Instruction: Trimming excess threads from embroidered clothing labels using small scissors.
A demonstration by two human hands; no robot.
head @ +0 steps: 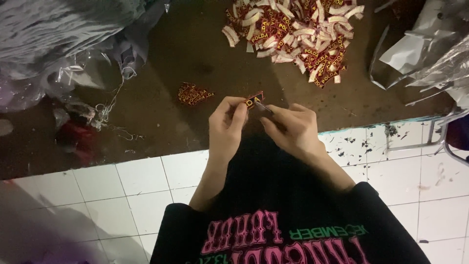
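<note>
My left hand [226, 122] pinches a small dark-red woven label [254, 100] with yellow lettering between thumb and fingers. My right hand [292, 128] is closed around a thin dark metal tool [264, 108] whose tip touches the label; I cannot tell whether it is small scissors or a blade. Both hands hover over the near edge of a dark brown mat [190, 49]. A small stack of the same labels [194, 94] lies on the mat just left of my left hand. A big loose heap of labels [298, 36] lies further away, beyond my hands.
Crumpled clear plastic bags [430, 54] lie at the right. Grey cloth and plastic [58, 44] with loose thread [110, 110] lie at the left. White floor tiles [122, 190] with dark scraps run along the near side. A metal frame [442, 139] stands at far right.
</note>
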